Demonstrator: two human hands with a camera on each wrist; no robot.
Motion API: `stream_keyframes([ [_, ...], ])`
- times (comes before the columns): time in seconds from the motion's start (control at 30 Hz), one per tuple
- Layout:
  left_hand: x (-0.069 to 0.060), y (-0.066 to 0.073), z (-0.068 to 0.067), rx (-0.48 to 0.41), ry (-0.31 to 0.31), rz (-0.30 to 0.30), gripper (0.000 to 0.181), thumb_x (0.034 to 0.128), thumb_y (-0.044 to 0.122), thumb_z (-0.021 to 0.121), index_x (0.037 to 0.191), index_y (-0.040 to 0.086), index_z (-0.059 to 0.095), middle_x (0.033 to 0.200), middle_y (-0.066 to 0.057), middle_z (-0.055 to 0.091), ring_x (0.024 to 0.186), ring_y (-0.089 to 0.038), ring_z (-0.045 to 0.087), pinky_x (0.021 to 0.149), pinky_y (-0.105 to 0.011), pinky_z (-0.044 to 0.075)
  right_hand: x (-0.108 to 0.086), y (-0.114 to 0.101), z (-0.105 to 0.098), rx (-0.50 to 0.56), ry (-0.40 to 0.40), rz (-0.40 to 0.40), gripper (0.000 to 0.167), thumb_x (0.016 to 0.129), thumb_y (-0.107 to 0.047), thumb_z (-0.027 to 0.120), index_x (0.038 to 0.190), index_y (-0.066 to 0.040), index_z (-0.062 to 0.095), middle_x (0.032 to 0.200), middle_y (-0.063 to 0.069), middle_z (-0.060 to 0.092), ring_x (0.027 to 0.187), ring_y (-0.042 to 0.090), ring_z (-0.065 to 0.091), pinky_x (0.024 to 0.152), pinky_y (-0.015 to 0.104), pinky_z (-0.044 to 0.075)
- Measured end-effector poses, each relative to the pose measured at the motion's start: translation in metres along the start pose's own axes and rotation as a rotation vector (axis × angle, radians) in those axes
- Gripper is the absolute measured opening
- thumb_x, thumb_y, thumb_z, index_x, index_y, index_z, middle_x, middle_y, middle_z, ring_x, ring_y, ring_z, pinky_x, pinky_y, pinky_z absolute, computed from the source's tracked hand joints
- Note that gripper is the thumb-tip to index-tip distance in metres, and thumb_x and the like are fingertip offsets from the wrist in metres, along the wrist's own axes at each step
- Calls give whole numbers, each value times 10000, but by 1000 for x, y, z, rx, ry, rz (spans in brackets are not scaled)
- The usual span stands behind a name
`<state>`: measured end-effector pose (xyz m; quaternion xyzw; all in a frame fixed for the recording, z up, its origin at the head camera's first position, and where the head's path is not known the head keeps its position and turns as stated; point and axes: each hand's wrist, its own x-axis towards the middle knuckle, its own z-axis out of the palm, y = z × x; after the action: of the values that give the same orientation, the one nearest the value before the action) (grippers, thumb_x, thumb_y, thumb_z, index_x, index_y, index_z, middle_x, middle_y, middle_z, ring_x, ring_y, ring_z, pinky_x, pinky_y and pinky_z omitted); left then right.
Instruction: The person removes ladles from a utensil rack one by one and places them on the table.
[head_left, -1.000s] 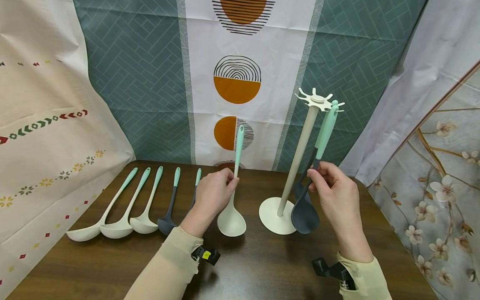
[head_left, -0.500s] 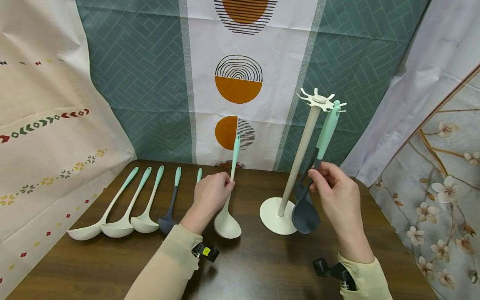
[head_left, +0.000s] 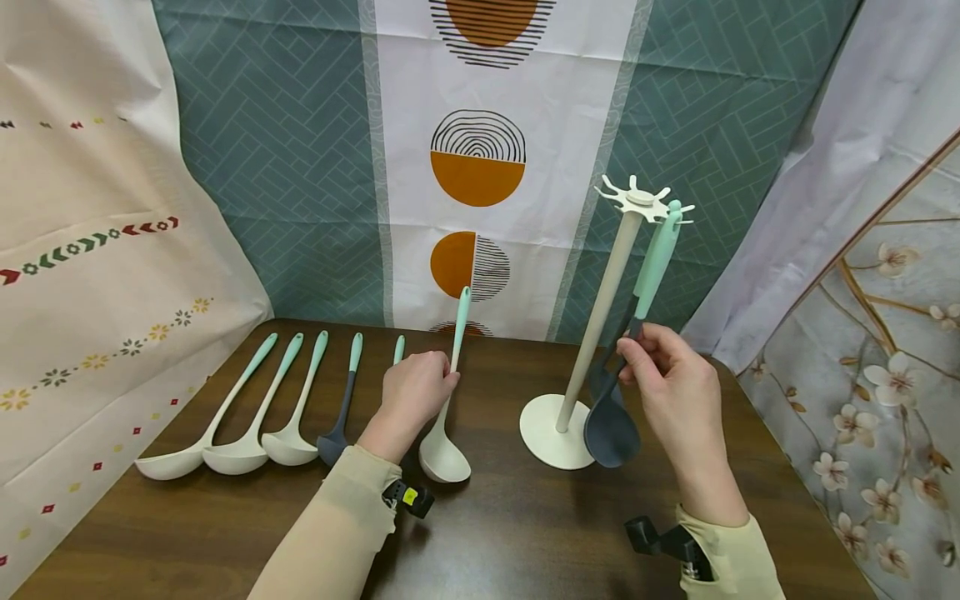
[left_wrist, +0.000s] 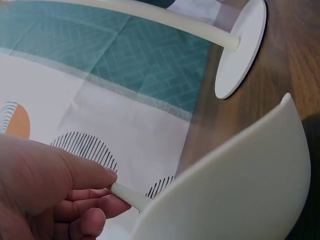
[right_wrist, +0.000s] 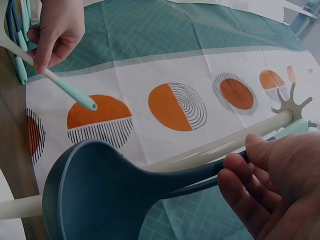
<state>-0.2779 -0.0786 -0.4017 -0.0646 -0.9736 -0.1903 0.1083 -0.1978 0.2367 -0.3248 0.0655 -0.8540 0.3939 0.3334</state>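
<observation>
My left hand [head_left: 418, 385] pinches the shaft of a white ladle [head_left: 445, 461] with a mint-green handle end. That ladle stands tilted with its bowl low, at or just above the tabletop; which one I cannot tell. In the left wrist view its bowl [left_wrist: 240, 185] fills the lower right. My right hand [head_left: 678, 392] pinches the shaft of a dark blue-grey ladle [head_left: 611, 433]. Its mint handle top is at a hook of the white utensil stand [head_left: 600, 317]. Another dark utensil [head_left: 603, 385] with a mint handle hangs just behind it, mostly hidden.
On the left of the wooden table [head_left: 510, 542] lies a row of utensils: several white ladles [head_left: 238, 457], a dark ladle [head_left: 332, 447], and one more mint handle [head_left: 399, 348] partly behind my left hand. Patterned cloths [head_left: 315, 167] hang behind and at the sides.
My left hand has moved left and slightly down with the white ladle, toward the row. The right hand and the dark ladle at the stand have stayed in place.
</observation>
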Motion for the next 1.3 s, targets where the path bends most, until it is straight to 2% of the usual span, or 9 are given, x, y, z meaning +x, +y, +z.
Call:
stream_keyframes([
  [0.43, 3, -15, 6, 39, -102, -53, 315, 1051, 268, 759, 763, 152, 710, 664, 3, 621, 622, -217, 594, 553, -388, 477, 1, 0, 0, 0, -13, 28, 167, 1048, -188, 796, 1171, -78, 770, 848, 42, 763, 705, 77, 700, 681, 150, 519],
  [0.83, 5, -20, 6, 42, -146, -99, 339, 1049, 295, 772, 765, 130, 689, 681, -25, 623, 629, -226, 586, 561, -379, 461, 3, -1, -1, -1, -13, 16, 167, 1053, -205, 791, 1166, -85, 769, 817, 37, 751, 701, 70, 697, 636, 177, 510],
  [1.3, 6, -26, 10, 88, -196, -114, 361, 1040, 324, 792, 780, 107, 666, 697, -45, 630, 641, -239, 603, 569, -385, 474, 1, 1, 1, -5, -2, 6, 135, 1044, -170, 799, 1141, -82, 766, 805, 32, 751, 695, 58, 688, 633, 180, 494],
])
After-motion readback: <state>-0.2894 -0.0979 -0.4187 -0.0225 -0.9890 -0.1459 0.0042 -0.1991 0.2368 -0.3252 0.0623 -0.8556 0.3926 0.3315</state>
